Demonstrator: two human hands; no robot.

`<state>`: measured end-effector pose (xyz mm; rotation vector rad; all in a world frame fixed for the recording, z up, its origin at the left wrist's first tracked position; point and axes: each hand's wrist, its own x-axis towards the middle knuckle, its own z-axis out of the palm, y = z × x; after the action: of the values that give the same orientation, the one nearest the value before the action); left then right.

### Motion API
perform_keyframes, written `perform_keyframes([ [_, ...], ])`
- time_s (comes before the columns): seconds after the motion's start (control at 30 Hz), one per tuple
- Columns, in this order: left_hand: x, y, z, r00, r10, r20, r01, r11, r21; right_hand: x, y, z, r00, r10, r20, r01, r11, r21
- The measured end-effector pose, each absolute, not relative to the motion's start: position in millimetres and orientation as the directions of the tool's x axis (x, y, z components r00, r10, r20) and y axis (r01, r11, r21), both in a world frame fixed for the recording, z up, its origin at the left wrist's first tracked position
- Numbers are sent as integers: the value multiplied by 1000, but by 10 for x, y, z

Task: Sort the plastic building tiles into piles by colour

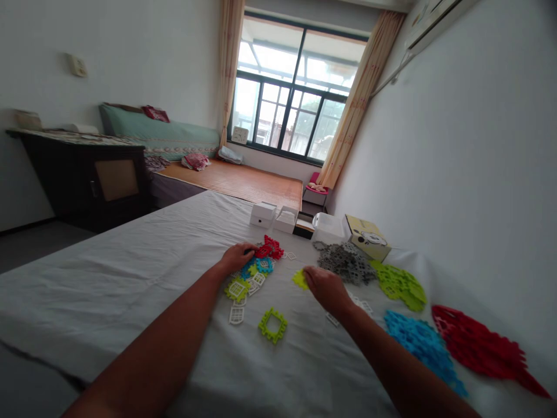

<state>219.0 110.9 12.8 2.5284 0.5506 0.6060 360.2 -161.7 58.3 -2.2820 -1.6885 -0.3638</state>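
My right hand (324, 284) pinches a yellow-green plastic building piece (299, 279) low over the white-covered table. On the other side, my left hand (237, 258) has its fingers curled at the edge of some red building pieces (268, 248); what lies between its fingertips is too small to make out. Blue pieces (264, 265) and white window-like frames (237, 314) lie just below that hand, and a frame sits within a green piece (236, 289). Between my forearms rests a square green piece (273, 325) with a hole in its middle.
Heaps of grey (348, 264), green (398, 284), blue (422, 345) and red pieces (483, 342) lie along the right. White boxes (263, 215), a clear plastic container (328, 225) and a yellow box (368, 237) stand behind. More white frames lie near my right wrist.
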Motion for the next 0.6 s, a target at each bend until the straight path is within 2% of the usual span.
perform_keyframes([
  [0.17,2217,1157,93,830,456,321,250,-819,516,4707,-2448,700,615,671,414,788,-543,-290],
  [0.27,2228,1160,98,827,466,315,266,-818,510,5399,-2992,675,829,440,347,550,-756,-356],
  [0.33,2229,1152,111,822,478,308,283,-813,508,5694,-3256,648,886,339,315,445,-813,-376],
  [0.5,2223,1142,123,819,481,313,277,-809,518,5856,-3393,651,885,275,375,416,-830,-371],
  [0.57,2223,1145,116,821,475,318,269,-811,519,5734,-3252,672,859,323,397,468,-808,-356],
  [0.6,2224,1145,112,819,476,319,269,-811,520,5625,-3148,682,838,382,389,519,-777,-356],
])
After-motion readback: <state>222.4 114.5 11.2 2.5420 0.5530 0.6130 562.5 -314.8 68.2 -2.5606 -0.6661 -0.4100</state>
